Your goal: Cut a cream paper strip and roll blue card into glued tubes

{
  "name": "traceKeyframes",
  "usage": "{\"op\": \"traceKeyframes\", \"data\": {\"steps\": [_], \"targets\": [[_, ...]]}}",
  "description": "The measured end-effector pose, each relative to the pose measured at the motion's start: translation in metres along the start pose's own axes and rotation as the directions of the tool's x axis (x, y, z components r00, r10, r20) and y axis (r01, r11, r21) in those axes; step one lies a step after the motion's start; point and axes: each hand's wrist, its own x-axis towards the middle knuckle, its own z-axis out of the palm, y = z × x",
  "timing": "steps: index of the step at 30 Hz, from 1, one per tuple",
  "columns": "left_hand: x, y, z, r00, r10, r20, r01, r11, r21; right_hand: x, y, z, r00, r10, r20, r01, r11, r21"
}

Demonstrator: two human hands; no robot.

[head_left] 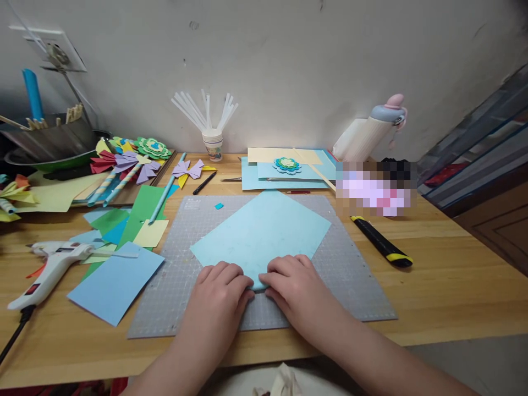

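Observation:
A light blue paper sheet (264, 231) lies turned cornerwise on the grey cutting mat (350, 286). Its near edge is curled into a small roll between my hands. My left hand (223, 291) pinches the left end of that roll, and my right hand (291, 286) pinches the right end, fingers of both bent and thumbs underneath at the near side. The fingertips of the two hands are a short gap apart. A tiny blue paper scrap (219, 206) sits on the mat beyond the sheet.
Left: glue gun (53, 269), blue paper square (117, 283), green paper (142, 214), paper pinwheels (188, 171). Back: cup of white sticks (213, 144), black pen (204, 183), stacked paper with a paper flower (287, 165). Right: black-yellow cutter (381, 242), bottle (371, 135).

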Motion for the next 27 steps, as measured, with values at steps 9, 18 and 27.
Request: {"op": "traceKeyframes", "data": {"steps": [9,18,27], "targets": [[-0.013,0.005,-0.002,0.998,0.005,0.066,-0.003,1.0,-0.025,-0.014,-0.004,0.005,0.999,-0.028,-0.025,0.029,1.0,0.008],[-0.024,0.011,-0.01,0.983,-0.099,0.158,0.119,0.985,-0.125,-0.03,-0.01,0.013,0.986,-0.09,-0.139,0.099,0.993,0.062],[-0.013,0.003,-0.011,0.98,-0.14,0.145,0.157,0.981,-0.114,-0.037,-0.01,0.021,0.975,-0.126,-0.182,0.128,0.992,-0.003]]}}
